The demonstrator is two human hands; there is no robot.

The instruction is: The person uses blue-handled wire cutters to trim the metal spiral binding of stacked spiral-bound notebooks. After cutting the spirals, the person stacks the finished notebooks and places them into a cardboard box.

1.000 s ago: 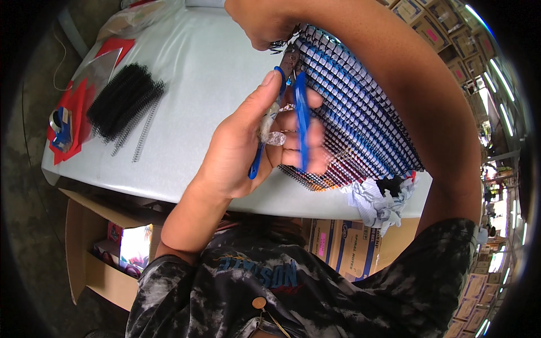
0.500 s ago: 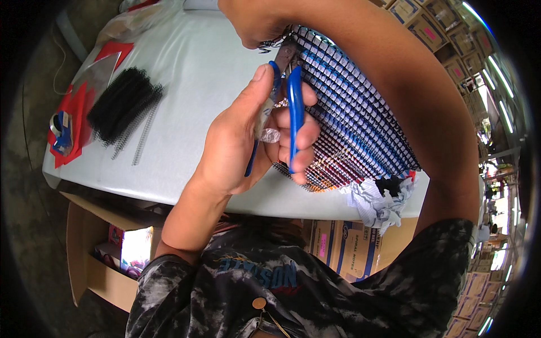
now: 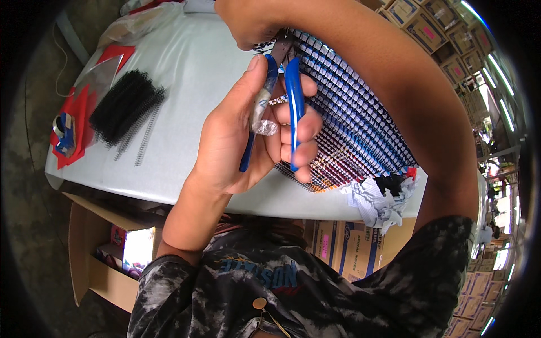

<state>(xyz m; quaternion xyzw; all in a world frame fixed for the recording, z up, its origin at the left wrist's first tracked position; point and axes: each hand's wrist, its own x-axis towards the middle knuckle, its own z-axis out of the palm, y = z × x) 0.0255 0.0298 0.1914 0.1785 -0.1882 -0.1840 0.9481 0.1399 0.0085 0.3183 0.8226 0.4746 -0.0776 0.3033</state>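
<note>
My left hand [image 3: 225, 132] is closed round blue-handled cutting pliers [image 3: 293, 107], palm towards me, with the handles spread apart. A whitish wrap and a clear, crinkled piece sit around the left handle. The metal jaws point up towards my right hand [image 3: 245, 22], which is curled at the top edge. Black wire sticks out from under that hand, but its fingertips are hidden. Below my right arm lie stacked spiral notebooks [image 3: 344, 96]; rows of black coils face up, with blue, white and dark red showing between them. The jaw tips meet the dark wire at the stack's upper end.
Loose black wire coils [image 3: 127, 107] lie on the pale table [image 3: 186, 112]. Left of them are red sheets [image 3: 84, 121] and a blue tape dispenser [image 3: 65, 135]. Crumpled paper [image 3: 380, 205] sits at the front edge. An open carton [image 3: 104, 276] stands below; stacked cartons [image 3: 425, 31] are at right.
The pliers have shifted slightly up and left with my left hand, and their handles are a little wider apart. My right hand has barely moved.
</note>
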